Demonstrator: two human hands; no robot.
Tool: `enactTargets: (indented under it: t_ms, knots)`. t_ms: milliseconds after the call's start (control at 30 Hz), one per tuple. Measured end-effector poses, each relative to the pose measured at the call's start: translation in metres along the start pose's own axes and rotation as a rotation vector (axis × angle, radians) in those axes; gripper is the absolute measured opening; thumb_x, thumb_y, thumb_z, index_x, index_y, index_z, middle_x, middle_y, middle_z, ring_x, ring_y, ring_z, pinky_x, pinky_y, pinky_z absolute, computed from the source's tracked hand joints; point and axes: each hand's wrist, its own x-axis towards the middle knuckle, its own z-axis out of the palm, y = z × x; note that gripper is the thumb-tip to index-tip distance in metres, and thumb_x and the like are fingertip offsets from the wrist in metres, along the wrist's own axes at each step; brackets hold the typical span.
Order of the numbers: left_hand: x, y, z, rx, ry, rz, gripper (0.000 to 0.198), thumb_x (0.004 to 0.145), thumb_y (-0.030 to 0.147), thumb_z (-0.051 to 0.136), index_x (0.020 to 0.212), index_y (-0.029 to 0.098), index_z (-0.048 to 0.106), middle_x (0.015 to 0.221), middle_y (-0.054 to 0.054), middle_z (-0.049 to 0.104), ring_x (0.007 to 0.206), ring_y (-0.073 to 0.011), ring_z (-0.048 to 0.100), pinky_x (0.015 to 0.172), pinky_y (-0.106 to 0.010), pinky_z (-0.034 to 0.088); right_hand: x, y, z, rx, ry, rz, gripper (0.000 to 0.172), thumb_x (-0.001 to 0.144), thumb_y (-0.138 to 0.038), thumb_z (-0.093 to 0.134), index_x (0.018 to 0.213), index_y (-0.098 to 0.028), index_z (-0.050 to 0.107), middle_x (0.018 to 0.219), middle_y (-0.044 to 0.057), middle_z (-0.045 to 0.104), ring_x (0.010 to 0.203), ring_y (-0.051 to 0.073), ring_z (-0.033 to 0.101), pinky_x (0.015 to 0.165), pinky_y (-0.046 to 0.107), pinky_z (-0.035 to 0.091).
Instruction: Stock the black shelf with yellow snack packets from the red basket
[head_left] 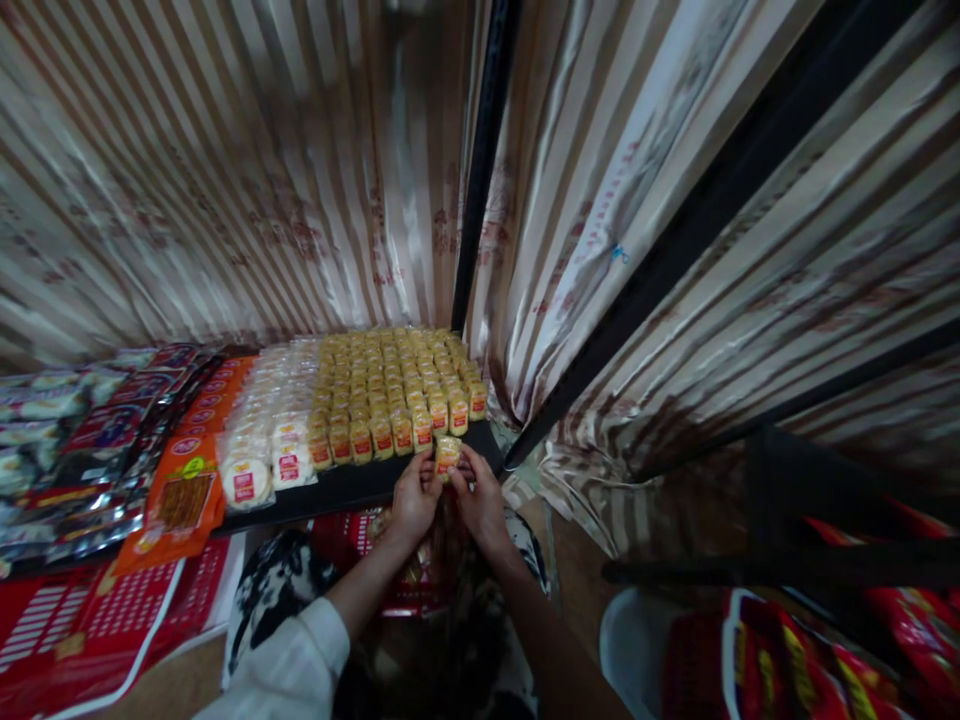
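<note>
A small yellow snack packet (448,456) with a red label is pinched between my two hands, just in front of the shelf edge. My left hand (414,497) grips its left side, fingers closed. On its right side, my right hand (481,502) holds it between thumb and fingers. Right behind the hands stand tight rows of matching yellow packets (382,400) on the black shelf (322,492). Left of these are stacks of clear-wrapped white round snacks (249,480). A red basket (409,602) partly shows beneath my forearms, with loose packets in it.
Orange snack bags (178,492) and dark shiny packs (112,430) lie farther left on the shelf. Black metal posts (592,350) rise in front of a striped curtain (315,180). Red baskets (90,640) sit at lower left, red packages (795,660) at lower right.
</note>
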Motion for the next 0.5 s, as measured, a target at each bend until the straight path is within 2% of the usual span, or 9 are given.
enactTargets:
  t_ms: [67, 167, 367, 500]
  knots:
    - [0.003, 0.003, 0.005, -0.028, 0.011, 0.027, 0.038, 0.076, 0.014, 0.053, 0.114, 0.016, 0.051, 0.102, -0.008, 0.061, 0.088, -0.0144, 0.061, 0.079, -0.03, 0.051, 0.011, 0.0, 0.001, -0.031, 0.033, -0.014, 0.036, 0.082, -0.029, 0.05, 0.117, -0.018, 0.056, 0.101, 0.009, 0.061, 0.089, 0.019, 0.061, 0.077, 0.034, 0.053]
    - [0.004, 0.005, 0.01, 0.073, 0.046, 0.089, 0.038, 0.075, 0.011, 0.052, 0.112, 0.018, 0.052, 0.111, -0.009, 0.057, 0.097, -0.0168, 0.058, 0.082, -0.031, 0.05, 0.024, 0.003, 0.004, -0.078, 0.061, -0.007, 0.036, 0.083, -0.029, 0.048, 0.117, -0.017, 0.055, 0.102, 0.01, 0.061, 0.09, 0.02, 0.061, 0.079, 0.035, 0.052]
    - [0.007, -0.001, 0.011, 0.28, 0.056, 0.219, 0.04, 0.076, 0.01, 0.045, 0.114, 0.016, 0.05, 0.112, -0.011, 0.051, 0.1, -0.0188, 0.056, 0.09, -0.037, 0.048, 0.038, 0.01, 0.017, -0.056, 0.062, -0.023, 0.039, 0.084, -0.028, 0.046, 0.121, -0.015, 0.049, 0.113, 0.013, 0.06, 0.1, 0.02, 0.058, 0.084, 0.036, 0.05]
    - [0.012, -0.005, 0.01, 0.327, 0.029, 0.255, 0.043, 0.075, 0.009, 0.043, 0.117, 0.017, 0.049, 0.115, -0.011, 0.05, 0.108, -0.0195, 0.052, 0.094, -0.036, 0.045, 0.041, 0.012, 0.023, -0.064, 0.081, -0.02, 0.031, 0.084, -0.029, 0.046, 0.112, -0.015, 0.05, 0.107, 0.012, 0.061, 0.093, 0.019, 0.06, 0.08, 0.035, 0.051]
